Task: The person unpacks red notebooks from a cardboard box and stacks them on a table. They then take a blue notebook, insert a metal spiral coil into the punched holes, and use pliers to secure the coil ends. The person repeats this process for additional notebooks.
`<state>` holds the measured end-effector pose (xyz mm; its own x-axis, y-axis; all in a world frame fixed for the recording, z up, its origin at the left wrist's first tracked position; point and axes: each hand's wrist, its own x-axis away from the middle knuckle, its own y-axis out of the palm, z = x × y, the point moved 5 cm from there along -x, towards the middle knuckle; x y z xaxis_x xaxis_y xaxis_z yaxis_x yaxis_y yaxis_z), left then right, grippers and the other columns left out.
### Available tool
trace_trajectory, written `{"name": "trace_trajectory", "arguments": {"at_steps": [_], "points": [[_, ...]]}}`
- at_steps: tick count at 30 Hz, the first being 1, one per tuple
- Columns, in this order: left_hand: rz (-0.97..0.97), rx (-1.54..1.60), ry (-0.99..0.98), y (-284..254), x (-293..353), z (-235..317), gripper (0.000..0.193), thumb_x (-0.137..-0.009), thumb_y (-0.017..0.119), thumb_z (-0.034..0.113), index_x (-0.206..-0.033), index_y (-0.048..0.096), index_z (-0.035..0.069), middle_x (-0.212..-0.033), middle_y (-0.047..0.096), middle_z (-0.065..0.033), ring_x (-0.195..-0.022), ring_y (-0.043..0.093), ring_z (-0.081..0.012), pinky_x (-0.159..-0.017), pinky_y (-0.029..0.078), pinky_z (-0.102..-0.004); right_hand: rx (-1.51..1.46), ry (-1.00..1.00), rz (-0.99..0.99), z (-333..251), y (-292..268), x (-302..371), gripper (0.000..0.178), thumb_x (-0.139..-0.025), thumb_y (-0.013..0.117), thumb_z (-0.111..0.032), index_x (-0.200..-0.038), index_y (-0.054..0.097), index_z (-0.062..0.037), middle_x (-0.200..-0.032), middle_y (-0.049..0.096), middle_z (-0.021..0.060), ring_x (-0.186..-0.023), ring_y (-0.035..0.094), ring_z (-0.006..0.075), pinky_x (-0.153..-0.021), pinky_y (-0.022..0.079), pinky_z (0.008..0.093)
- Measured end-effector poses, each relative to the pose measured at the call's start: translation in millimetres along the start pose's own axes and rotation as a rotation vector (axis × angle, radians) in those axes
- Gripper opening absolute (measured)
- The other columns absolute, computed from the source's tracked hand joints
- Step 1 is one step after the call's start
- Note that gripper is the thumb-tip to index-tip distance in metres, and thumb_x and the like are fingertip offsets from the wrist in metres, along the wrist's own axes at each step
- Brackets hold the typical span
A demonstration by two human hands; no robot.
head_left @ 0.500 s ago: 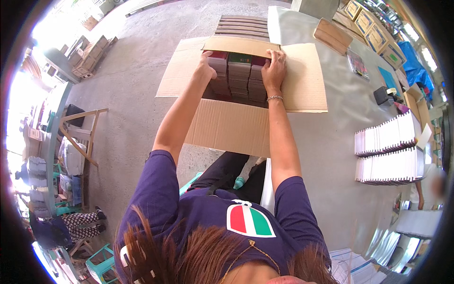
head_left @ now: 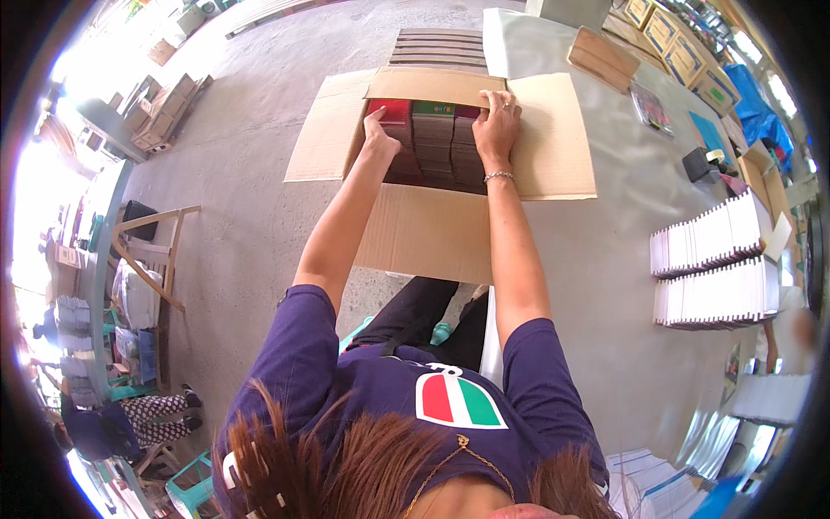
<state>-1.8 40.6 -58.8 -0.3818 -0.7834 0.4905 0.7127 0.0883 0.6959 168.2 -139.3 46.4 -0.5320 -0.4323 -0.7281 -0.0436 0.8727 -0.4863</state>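
Observation:
In front of me stands an open cardboard box (head_left: pixel 424 233), its flaps folded outward, with the far flap (head_left: pixel 437 84) leaning over the contents. Inside are stacks of books with dark page edges: a red-covered stack (head_left: pixel 391 112) at the left, a green-topped stack (head_left: pixel 432 109) in the middle and a dark purple-red stack (head_left: pixel 467 112) at the right. My left hand (head_left: pixel 380 134) lies against the red stack near the box's left wall, thumb apart from the fingers; some fingertips are hidden. My right hand (head_left: pixel 496 130) has its fingers hooked over the far flap's right end.
A grey-covered table (head_left: pixel 596 259) extends to the right, bearing two rows of white books (head_left: pixel 713 264), a tape dispenser (head_left: pixel 699 164) and a brown cardboard piece (head_left: pixel 603 59). Beyond the box is a slatted wooden pallet (head_left: pixel 437 45). A wooden frame (head_left: pixel 173 251) stands at the left.
My left hand has moved slightly inward and down from the far flap, leaving more of the red cover showing. My right hand keeps its hold on the flap. The view has shifted a little.

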Motion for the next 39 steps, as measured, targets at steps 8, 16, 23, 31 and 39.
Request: {"name": "trace_trajectory", "arguments": {"at_steps": [8,16,23,31,39], "points": [[0.055,-0.185,0.011,13,26,-2,0.057,-0.090,0.063,0.030,-0.140,0.044,0.011,-0.147,0.042,-0.0173,-0.135,0.038,-0.0380,-0.108,0.021,-0.0701,0.005,0.013,-0.036,14,-4,0,0.031,-0.076,0.065,0.004,-0.105,0.066,-0.0079,-0.113,0.058,0.0129,-0.104,0.056,0.0332,-0.091,0.049,0.0411],[-0.096,-0.100,0.076,22,49,3,0.063,-0.085,0.067,0.033,-0.139,0.041,0.014,-0.139,0.047,-0.0152,-0.129,0.044,-0.0368,-0.101,0.034,-0.0674,0.042,0.046,-0.063,12,-4,-1,0.035,-0.074,0.066,-0.002,-0.108,0.064,-0.0127,-0.115,0.057,0.0118,-0.105,0.055,0.0336,-0.090,0.049,0.0422],[-0.025,-0.165,0.041,3,74,7,0.055,-0.081,0.069,0.033,-0.128,0.047,0.016,-0.128,0.052,-0.0149,-0.120,0.050,-0.0356,-0.097,0.038,-0.0657,0.123,0.042,-0.127,4,-4,-1,0.036,-0.072,0.067,-0.012,-0.108,0.064,-0.0063,-0.111,0.056,0.0144,-0.107,0.053,0.0324,-0.089,0.047,0.0432],[-0.171,-0.165,0.018,-28,133,21,0.058,-0.076,0.073,0.038,-0.124,0.048,0.016,-0.128,0.049,-0.0166,-0.120,0.046,-0.0356,-0.095,0.036,-0.0600,0.167,0.050,-0.114,9,-5,-2,0.039,-0.071,0.064,-0.019,-0.109,0.064,-0.0074,-0.111,0.056,0.0148,-0.108,0.052,0.0328,-0.092,0.045,0.0464],[-0.423,-0.002,-0.138,22,195,55,0.057,-0.084,0.067,0.040,-0.128,0.049,0.008,-0.130,0.051,-0.0162,-0.120,0.048,-0.0317,-0.100,0.038,-0.0499,0.192,0.066,-0.273,15,5,1,0.041,-0.076,0.059,-0.017,-0.116,0.063,-0.0075,-0.121,0.055,0.0185,-0.115,0.051,0.0359,-0.100,0.042,0.0482]]}}
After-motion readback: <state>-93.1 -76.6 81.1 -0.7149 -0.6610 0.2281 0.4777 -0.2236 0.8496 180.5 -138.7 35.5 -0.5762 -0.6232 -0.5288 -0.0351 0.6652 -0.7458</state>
